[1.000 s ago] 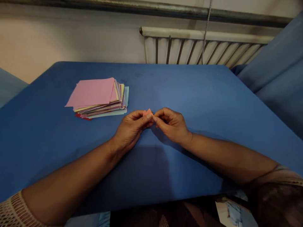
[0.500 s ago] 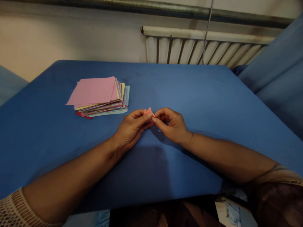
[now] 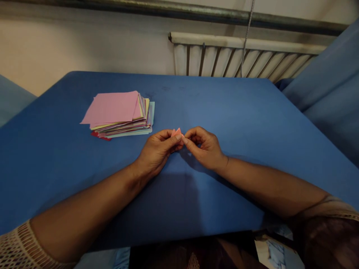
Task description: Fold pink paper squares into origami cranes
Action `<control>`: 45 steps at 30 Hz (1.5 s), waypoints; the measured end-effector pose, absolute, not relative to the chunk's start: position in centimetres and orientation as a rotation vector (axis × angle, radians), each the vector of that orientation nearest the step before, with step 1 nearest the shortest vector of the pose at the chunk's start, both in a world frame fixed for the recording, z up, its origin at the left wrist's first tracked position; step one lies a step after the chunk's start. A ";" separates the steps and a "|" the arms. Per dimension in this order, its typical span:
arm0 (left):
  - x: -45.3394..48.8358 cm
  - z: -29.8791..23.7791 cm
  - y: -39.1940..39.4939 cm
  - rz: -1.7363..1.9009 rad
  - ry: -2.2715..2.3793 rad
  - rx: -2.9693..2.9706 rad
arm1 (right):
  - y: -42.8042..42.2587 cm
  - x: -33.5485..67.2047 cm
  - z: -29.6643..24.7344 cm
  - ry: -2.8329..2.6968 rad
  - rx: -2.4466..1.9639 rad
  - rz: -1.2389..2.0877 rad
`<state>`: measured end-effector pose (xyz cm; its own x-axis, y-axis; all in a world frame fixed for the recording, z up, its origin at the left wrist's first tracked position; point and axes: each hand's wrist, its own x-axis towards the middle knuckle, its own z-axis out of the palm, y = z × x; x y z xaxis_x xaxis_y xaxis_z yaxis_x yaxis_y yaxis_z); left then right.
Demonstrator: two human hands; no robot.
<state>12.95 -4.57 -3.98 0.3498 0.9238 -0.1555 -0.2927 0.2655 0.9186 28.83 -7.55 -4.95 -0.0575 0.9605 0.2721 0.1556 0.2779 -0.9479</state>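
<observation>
A small piece of folded pink paper (image 3: 177,132) with pointed tips is pinched between my two hands above the blue table. My left hand (image 3: 157,149) grips it from the left, thumb on top and fingers beneath. From the right, my right hand (image 3: 205,148) pinches the paper's right edge between thumb and forefinger, its other fingers curled in. The lower part of the folded paper is hidden behind my thumbs.
A stack of coloured paper sheets (image 3: 114,108), pink on top, lies left of my hands on the blue tabletop (image 3: 238,112). Beyond the table are a white radiator (image 3: 224,61) and a pipe (image 3: 196,13). A blue curtain (image 3: 331,86) hangs at the right.
The grip of both hands on the folded paper stays nearly the same. The view has shifted very slightly, and my fingers have moved a little at the paper's right edge.
</observation>
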 end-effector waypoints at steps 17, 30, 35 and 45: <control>12.7 -4.3 -4.6 0.870 0.870 0.927 | -6.6 29.2 -4.4 -1.182 -1.058 1.257; 13.0 -4.3 -4.9 0.864 0.854 0.923 | -6.6 29.2 -4.9 -1.311 -1.079 1.081; 13.0 -4.5 -4.8 0.852 0.893 0.945 | -6.2 29.3 -5.0 -1.259 -1.076 1.099; 13.0 -4.4 -4.7 0.850 0.960 0.949 | -6.1 29.2 -5.2 -1.247 -1.031 1.121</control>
